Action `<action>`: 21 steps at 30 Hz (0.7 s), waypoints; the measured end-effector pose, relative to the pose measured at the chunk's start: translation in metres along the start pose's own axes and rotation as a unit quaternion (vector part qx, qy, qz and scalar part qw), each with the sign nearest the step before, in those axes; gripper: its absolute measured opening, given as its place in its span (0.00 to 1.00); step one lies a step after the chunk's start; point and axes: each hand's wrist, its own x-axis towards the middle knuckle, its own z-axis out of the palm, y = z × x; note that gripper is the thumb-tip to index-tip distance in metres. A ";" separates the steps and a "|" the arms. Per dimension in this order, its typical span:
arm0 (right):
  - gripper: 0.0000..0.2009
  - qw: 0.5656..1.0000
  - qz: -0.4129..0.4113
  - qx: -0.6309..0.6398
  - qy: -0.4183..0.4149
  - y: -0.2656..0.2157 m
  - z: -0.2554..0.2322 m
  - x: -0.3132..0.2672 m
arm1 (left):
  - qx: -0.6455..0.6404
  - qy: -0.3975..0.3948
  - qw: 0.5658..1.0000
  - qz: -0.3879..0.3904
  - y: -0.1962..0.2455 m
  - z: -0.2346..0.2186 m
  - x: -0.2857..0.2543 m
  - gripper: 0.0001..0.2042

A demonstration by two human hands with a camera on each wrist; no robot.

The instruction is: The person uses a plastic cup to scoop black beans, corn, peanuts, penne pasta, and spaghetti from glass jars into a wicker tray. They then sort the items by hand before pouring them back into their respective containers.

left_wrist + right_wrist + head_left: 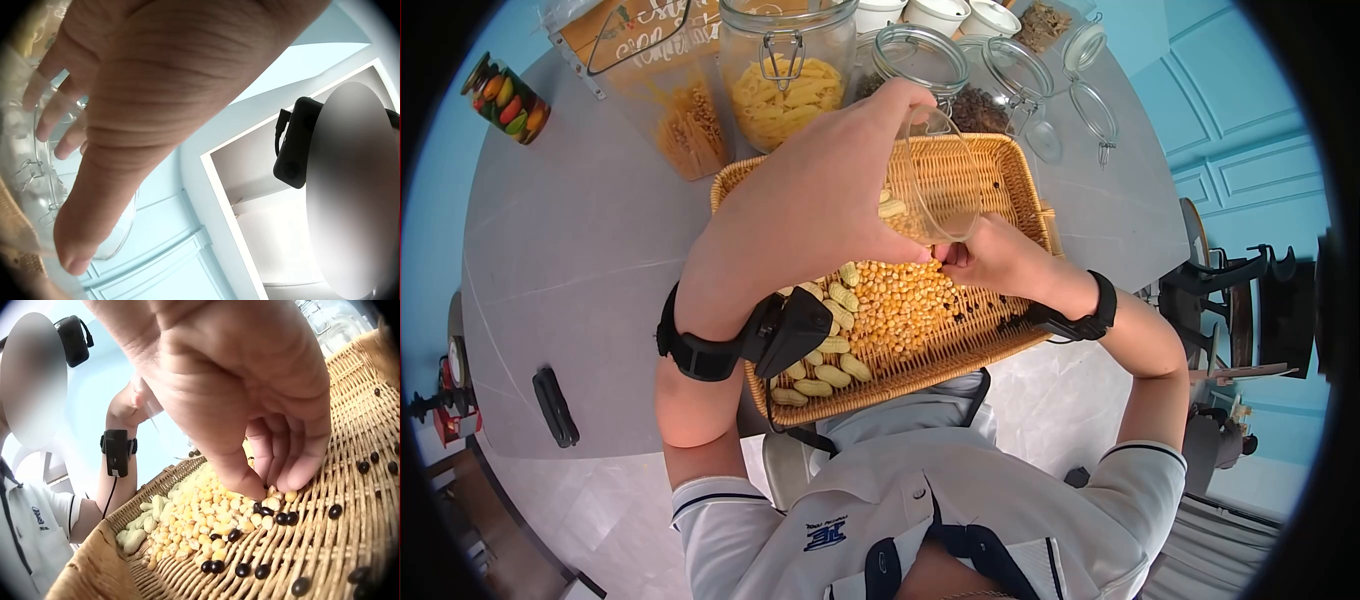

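My left hand (840, 170) grips a clear jar (948, 185) tipped on its side over the wicker basket (1000, 165). In the left wrist view the thumb and spread fingers of the left hand (144, 94) wrap its clear wall. My right hand (1005, 262) is down in the basket, just beside the jar's mouth. In the right wrist view the right hand (250, 381) pinches at corn kernels (206, 512), thumb and fingertips close together at the pile's edge. Peanuts (833, 375) lie left of the corn; black beans (242, 570) are scattered on the weave.
Behind the basket stand a jar of penne pasta (785, 105), a clear container of pasta (690, 130), open clip-top jars (1010, 80) and white cups (937, 14). A jar of colourful peppers (508, 100) and a black case (555, 407) sit on the table's left.
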 end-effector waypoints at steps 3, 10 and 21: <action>0.07 1.000 -0.010 -0.004 0.009 0.000 0.003 -0.001 | -0.001 -0.003 1.000 -0.001 0.000 0.000 0.000 0.45; 0.07 0.998 -0.048 -0.034 0.012 0.000 0.003 -0.002 | 0.000 -0.008 1.000 -0.007 0.000 -0.001 0.000 0.45; 0.08 0.996 -0.072 -0.061 -0.010 0.002 0.000 -0.003 | -0.002 -0.007 1.000 0.000 -0.001 -0.001 0.002 0.45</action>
